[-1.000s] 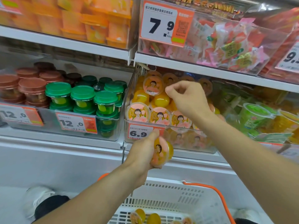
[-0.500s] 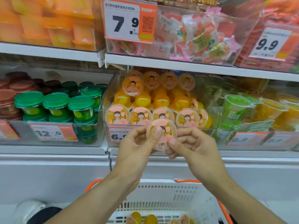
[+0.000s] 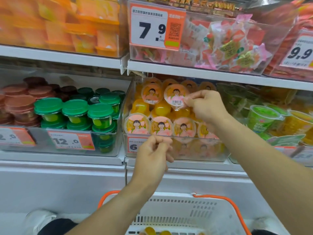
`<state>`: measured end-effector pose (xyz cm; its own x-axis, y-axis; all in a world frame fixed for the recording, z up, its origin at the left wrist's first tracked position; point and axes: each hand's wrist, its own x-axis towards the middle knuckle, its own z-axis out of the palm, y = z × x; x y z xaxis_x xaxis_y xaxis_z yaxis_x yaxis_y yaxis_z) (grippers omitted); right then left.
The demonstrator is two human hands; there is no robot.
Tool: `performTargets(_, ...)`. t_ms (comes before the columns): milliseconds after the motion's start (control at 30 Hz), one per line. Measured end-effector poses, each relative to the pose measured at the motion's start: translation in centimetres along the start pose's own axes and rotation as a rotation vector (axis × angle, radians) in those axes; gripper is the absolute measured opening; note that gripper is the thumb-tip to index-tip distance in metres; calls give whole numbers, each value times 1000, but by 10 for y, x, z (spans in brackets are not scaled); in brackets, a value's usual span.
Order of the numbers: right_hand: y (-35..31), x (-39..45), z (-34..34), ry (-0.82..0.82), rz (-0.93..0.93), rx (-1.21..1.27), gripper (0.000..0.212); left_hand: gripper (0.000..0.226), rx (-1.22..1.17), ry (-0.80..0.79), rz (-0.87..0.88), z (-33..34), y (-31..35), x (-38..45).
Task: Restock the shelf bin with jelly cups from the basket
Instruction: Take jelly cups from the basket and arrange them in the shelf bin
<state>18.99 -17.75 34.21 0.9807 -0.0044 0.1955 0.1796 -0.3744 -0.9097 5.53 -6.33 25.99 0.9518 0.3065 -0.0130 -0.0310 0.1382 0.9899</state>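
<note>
One jelly cup (image 3: 176,97) pinched in the right hand (image 3: 205,106) over the bin (image 3: 199,153); left hand (image 3: 152,156) curled, empty.

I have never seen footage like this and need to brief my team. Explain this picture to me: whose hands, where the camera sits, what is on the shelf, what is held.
No machine here: a person wears a camera on the head, looking down at both bare hands. The right hand pinches a round clear jelly cup with a pink cartoon lid over the clear plastic shelf bin, which holds more such cups. The left hand is curled and holds nothing. Green-lidded cups sit in the next bin. Below is a white basket with orange handles.
</note>
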Motion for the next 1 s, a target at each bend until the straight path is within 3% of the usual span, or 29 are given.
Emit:
performTargets(100, 0, 28, 13, 16, 86, -88, 35, 19, 31, -19, -26, 0, -5, 0)
performTargets(133, -1, 32, 15, 12, 105, -113, 34, 20, 33, -28, -34, 0, -5, 1)
performTargets(200, -3, 36, 15, -5, 131, -220, 13, 20, 28, -47, -47, 1, -3, 0)
performTargets(433, -1, 37, 13, -2, 105, -414, 25, 21, 42, -80, -52, 4, -3, 0)
performTargets(567, 0, 34, 8, -3, 40, -450, 29, 20, 68, -103, -64, 6, -9, 0)
performTargets(700, 0, 14, -3, 116, -158, -400, 18, 20, 138, -140, -67, 5, -20, -1)
performTargets(767, 3, -18, -7, 161, -298, -292, 6, 16, 226, -180, -67, 3, -27, 0)
performTargets(867, 31, -86, -2, 207, -485, -53, 7, 16, 490, -320, -96, -3, -46, 3)
performTargets(933, 73, -126, 6, 160, -455, 71, 8, 21, 749, -424, -110, -7, -71, 3)
performTargets(1000, 131, -163, 17, 63, -283, 33, 8, 20, 1047, -560, -178, -15, -109, 1)
